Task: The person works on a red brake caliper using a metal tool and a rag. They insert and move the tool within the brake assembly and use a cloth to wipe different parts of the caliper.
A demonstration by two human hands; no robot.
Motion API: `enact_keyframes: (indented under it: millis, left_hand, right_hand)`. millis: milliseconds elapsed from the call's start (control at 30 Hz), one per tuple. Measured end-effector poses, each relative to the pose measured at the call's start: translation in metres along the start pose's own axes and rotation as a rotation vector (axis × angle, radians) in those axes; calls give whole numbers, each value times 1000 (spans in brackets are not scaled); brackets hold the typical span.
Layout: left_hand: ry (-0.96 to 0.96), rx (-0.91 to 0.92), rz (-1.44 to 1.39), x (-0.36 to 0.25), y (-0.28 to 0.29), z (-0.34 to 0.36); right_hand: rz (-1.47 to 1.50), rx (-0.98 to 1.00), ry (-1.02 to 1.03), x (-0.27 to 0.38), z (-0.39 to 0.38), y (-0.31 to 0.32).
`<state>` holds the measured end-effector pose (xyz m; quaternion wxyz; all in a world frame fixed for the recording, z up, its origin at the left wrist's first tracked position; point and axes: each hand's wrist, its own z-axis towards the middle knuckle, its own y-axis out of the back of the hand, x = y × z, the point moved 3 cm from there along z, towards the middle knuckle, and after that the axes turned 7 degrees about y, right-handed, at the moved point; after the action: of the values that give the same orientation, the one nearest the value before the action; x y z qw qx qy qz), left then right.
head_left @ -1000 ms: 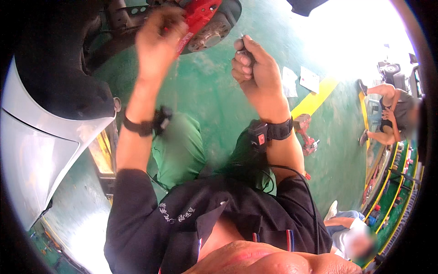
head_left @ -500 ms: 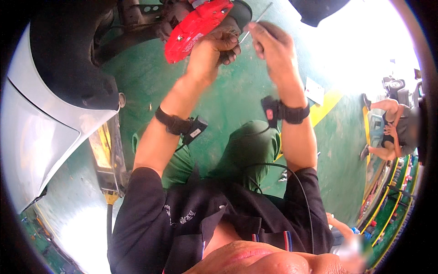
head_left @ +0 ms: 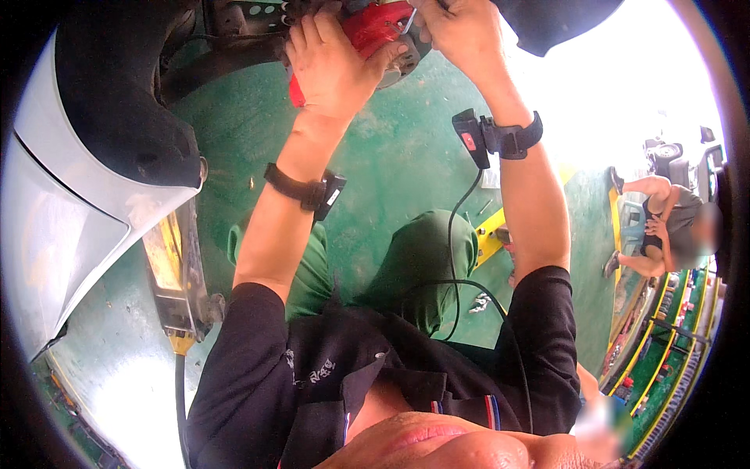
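Note:
A red brake caliper (head_left: 375, 25) sits by the wheel hub at the top of the head view, partly covered by my hands. My left hand (head_left: 332, 66) lies across it, fingers over the far left side and thumb on the near right side, gripping it. A thin bent metal rod, looking like a hex key (head_left: 409, 20), is pinched in my right hand (head_left: 461, 31). Its visible end meets the caliper's right end; the rest is hidden by my fingers.
A white car body panel (head_left: 78, 227) and dark wheel-arch liner (head_left: 117, 94) stand at left. Beneath them is a yellow-and-black jack (head_left: 173, 266). A seated person (head_left: 664, 223) and shelving (head_left: 664, 344) are at right. Cables (head_left: 455, 258) trail from my wrist straps.
My left hand has moved up onto the caliper, letting go of the hex key's bent end. My right hand has brought the key up and left against the caliper.

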<state>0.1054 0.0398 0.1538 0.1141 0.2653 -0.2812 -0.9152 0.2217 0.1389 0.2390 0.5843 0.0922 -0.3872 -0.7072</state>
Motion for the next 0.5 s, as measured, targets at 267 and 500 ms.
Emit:
enact_keyframes:
  millis: [267,500]
  left_hand:
    - [23,-52,-176,2,-9,2]
    - [20,-30,-211,0,-7,7]
  right_hand:
    - [-21,-4,68,15,3,-7]
    - [-91,73,130,32,6,-6]
